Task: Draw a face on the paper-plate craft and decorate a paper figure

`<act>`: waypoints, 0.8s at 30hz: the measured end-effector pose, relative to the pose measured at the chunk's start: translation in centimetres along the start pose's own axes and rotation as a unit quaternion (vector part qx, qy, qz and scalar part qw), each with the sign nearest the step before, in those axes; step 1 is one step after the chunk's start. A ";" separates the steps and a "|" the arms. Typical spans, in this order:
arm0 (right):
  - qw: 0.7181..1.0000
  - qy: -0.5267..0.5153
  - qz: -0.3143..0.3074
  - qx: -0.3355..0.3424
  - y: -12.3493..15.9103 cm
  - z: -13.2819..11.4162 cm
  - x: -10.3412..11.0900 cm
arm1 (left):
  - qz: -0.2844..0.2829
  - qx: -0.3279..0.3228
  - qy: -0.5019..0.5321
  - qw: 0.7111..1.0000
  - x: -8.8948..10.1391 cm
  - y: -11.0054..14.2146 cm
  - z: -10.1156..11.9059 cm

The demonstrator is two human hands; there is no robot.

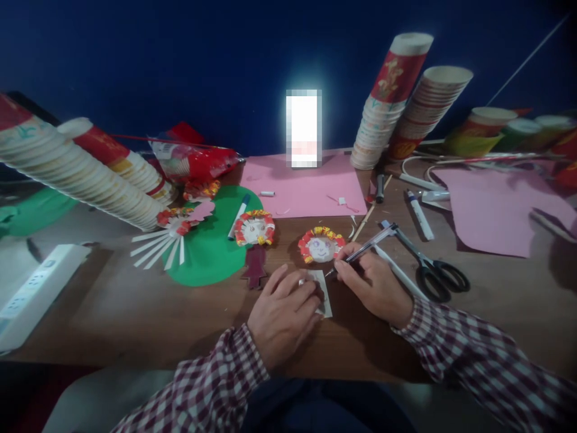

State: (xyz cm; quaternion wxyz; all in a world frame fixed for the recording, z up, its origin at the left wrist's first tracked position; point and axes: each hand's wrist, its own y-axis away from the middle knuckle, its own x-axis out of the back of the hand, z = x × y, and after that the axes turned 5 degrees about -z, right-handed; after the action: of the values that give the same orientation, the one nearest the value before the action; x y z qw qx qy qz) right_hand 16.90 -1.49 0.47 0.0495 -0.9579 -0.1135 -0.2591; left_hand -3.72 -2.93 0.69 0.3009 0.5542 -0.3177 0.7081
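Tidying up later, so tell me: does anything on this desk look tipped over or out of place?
Yes. The paper cup stacks at far left lie toppled on their sides, and the two stacks at the back lean. The scissors lie open beside the right hand.

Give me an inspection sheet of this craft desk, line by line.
Surface: brown wooden table, largely covered.
Job's things: left hand presses flat on a small white paper strip; right hand holds a pen, tip at the strip. A paper face with a red-yellow frill lies just beyond.
Clutter: second frilled face, green paper disc, pink sheets, scissors, markers, stacks of paper cups.
Fingers: left flat and open; right closed around the pen.
Cables: white power strip at the left edge; white cord near the cups.
Surroundings: dark blue wall, bright blurred screen.
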 end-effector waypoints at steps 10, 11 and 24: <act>0.997 0.062 -0.009 0.045 -0.2 -1.0 -0.2 | -0.039 -0.108 -0.002 0.993 0.1 -1.1 -1.7; 0.996 0.071 -0.017 0.043 -0.2 -1.0 -0.2 | -0.036 -0.106 0.004 0.994 -0.1 -1.0 -1.9; 0.991 0.117 -0.050 0.029 -0.4 -0.9 -0.4 | -0.025 -0.093 0.058 0.994 -0.7 -0.8 -2.1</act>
State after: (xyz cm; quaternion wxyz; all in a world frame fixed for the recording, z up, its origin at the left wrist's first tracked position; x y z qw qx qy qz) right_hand 16.01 -1.30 1.10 0.0771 -0.9123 -0.1617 -0.3684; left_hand -4.15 -0.87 -0.27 0.3871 0.4896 -0.3504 0.6983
